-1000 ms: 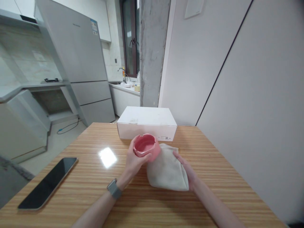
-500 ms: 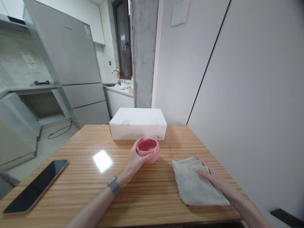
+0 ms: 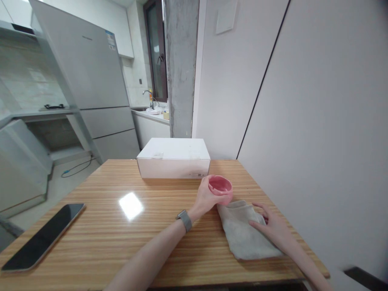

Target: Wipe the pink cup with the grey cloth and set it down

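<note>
The pink ashtray (image 3: 220, 186), gripped in the left hand (image 3: 206, 199), could drop on the desk (image 3: 75, 242) if that grip loosens; the right hand (image 3: 268, 224) lies open on a cloth (image 3: 241, 236).

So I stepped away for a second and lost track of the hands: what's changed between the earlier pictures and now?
The left hand has carried the pink ceramic ashtray rightward to the far corner of the beige cloth, without letting go. The cloth has slid right and lies flatter under the right hand. The white box and phone stayed put.
</note>
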A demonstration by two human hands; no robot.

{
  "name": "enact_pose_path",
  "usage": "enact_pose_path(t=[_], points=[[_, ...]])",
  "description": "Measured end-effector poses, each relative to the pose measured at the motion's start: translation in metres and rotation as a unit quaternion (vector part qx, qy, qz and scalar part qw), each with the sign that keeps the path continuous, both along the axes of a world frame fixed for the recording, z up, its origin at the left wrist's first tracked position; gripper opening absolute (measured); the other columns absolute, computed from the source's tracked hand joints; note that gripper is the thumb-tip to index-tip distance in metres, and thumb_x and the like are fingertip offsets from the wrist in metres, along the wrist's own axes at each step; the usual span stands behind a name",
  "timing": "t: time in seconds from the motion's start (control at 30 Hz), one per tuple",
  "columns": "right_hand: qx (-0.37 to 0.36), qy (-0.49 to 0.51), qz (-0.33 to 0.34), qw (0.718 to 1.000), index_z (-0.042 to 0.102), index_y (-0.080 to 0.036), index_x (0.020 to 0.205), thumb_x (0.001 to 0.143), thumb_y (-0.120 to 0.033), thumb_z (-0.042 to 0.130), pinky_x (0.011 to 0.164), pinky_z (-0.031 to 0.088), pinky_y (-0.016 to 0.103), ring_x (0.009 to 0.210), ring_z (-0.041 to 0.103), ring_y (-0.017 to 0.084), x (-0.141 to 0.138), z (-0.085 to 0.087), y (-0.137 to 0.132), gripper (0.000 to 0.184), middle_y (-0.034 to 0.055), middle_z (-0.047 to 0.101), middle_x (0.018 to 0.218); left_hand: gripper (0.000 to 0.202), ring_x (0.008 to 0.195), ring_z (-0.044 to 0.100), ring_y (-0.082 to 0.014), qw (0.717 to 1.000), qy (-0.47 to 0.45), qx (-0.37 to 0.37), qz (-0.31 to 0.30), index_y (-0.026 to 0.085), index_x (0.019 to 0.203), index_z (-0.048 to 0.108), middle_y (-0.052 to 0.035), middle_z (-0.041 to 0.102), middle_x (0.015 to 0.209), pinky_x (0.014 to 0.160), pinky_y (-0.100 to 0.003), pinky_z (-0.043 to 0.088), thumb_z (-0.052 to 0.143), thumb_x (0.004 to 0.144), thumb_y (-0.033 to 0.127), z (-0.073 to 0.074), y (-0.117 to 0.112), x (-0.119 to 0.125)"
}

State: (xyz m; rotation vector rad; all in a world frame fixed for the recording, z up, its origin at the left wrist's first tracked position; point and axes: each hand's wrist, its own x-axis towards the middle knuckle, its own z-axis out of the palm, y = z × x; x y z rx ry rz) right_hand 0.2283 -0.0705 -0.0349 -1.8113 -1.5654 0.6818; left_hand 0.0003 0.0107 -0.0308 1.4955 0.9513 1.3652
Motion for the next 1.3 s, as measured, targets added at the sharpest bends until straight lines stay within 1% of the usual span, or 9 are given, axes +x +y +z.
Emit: enact_pose_path(t=[0.27, 0.67, 0.77, 0.87, 0.97, 1.07, 1.13, 1.2, 1.3], points=[[0.018, -0.058, -0.016, 0.998, 0.057, -0.018, 0.114, 0.061, -0.034, 0.064, 0.057, 0.040, 0.030, 0.057, 0.058, 0.021, 0.007, 0.001, 0.006, 0.056, -0.0036, 0.060, 0.058, 0.071, 0.106, 0.053, -0.0228, 0.996, 0.049, 0.079, 0.002, 0.020, 0.111, 0.053, -0.0068, 0.057, 0.113, 0.092, -0.035, 0.040, 0.085, 0.049, 0.035, -0.007, 0.017, 0.037], [-0.016, -0.008, 0.028, 0.999, 0.048, -0.015, 0.120, 0.064, -0.040, 0.062, 0.058, 0.044, 0.030, 0.065, 0.062, 0.022, 0.019, -0.007, 0.012, 0.063, 0.0005, 0.064, 0.069, 0.075, 0.109, 0.051, -0.0232, 0.993, 0.078, 0.088, -0.012, 0.020, 0.116, 0.052, -0.0074, 0.055, 0.117, 0.094, -0.035, 0.038, 0.085, 0.050, 0.032, -0.020, 0.027, 0.044], [-0.015, -0.058, 0.012, 0.998, 0.050, -0.015, 0.119, 0.064, -0.042, 0.061, 0.061, 0.046, 0.031, 0.067, 0.062, 0.022, 0.020, -0.007, 0.012, 0.062, 0.0016, 0.065, 0.071, 0.086, 0.112, 0.050, -0.0255, 0.993, 0.090, 0.079, -0.019, 0.021, 0.122, 0.049, -0.0084, 0.054, 0.120, 0.097, -0.039, 0.036, 0.086, 0.047, 0.036, -0.023, 0.030, 0.041], [0.004, -0.135, 0.005, 0.991, 0.054, -0.016, 0.117, 0.067, -0.043, 0.060, 0.067, 0.047, 0.033, 0.072, 0.063, 0.023, 0.021, -0.005, 0.011, 0.057, 0.0045, 0.066, 0.077, 0.108, 0.122, 0.043, -0.0299, 0.992, 0.106, 0.069, -0.026, 0.019, 0.134, 0.038, -0.0132, 0.048, 0.132, 0.104, -0.043, 0.030, 0.087, 0.040, 0.042, -0.024, 0.033, 0.037], [0.038, -0.201, -0.012, 0.979, 0.056, -0.015, 0.116, 0.074, -0.044, 0.053, 0.074, 0.048, 0.037, 0.082, 0.064, 0.026, 0.021, 0.001, 0.008, 0.051, 0.0098, 0.067, 0.090, 0.124, 0.134, 0.028, -0.0340, 0.985, 0.155, 0.063, -0.046, 0.015, 0.142, 0.025, -0.0178, 0.033, 0.145, 0.110, -0.046, 0.023, 0.086, 0.040, 0.050, -0.017, 0.031, 0.027], [0.108, -0.245, -0.045, 0.962, 0.057, -0.015, 0.114, 0.081, -0.046, 0.045, 0.083, 0.047, 0.042, 0.094, 0.062, 0.029, 0.013, 0.011, 0.001, 0.047, 0.0143, 0.065, 0.106, 0.105, 0.138, 0.021, -0.0309, 0.971, 0.212, 0.091, -0.068, 0.016, 0.142, 0.027, -0.0150, 0.029, 0.148, 0.112, -0.045, 0.023, 0.077, 0.058, 0.053, -0.004, 0.019, 0.005], [0.159, -0.243, -0.047, 0.956, 0.059, -0.017, 0.110, 0.084, -0.046, 0.043, 0.087, 0.045, 0.044, 0.099, 0.061, 0.029, -0.003, 0.021, -0.005, 0.043, 0.0135, 0.064, 0.110, 0.077, 0.136, 0.029, -0.0270, 0.959, 0.244, 0.120, -0.081, 0.019, 0.136, 0.039, -0.0115, 0.040, 0.143, 0.110, -0.042, 0.028, 0.069, 0.071, 0.047, 0.007, 0.007, -0.018], [0.201, -0.209, -0.015, 0.957, 0.060, -0.019, 0.104, 0.086, -0.045, 0.042, 0.089, 0.045, 0.042, 0.099, 0.062, 0.027, -0.029, 0.029, -0.011, 0.036, 0.0102, 0.066, 0.106, 0.055, 0.128, 0.041, -0.0251, 0.950, 0.268, 0.134, -0.088, 0.020, 0.127, 0.050, -0.0095, 0.052, 0.133, 0.107, -0.040, 0.033, 0.063, 0.077, 0.041, 0.017, -0.008, -0.044], [0.243, -0.142, 0.067, 0.957, 0.062, -0.022, 0.097, 0.089, -0.039, 0.042, 0.088, 0.046, 0.036, 0.098, 0.062, 0.023, -0.083, 0.033, -0.022, 0.027, 0.0067, 0.067, 0.103, 0.042, 0.112, 0.055, -0.0238, 0.945, 0.293, 0.123, -0.071, 0.021, 0.119, 0.057, -0.0087, 0.061, 0.120, 0.100, -0.040, 0.041, 0.059, 0.081, 0.037, 0.023, -0.035, -0.084]])
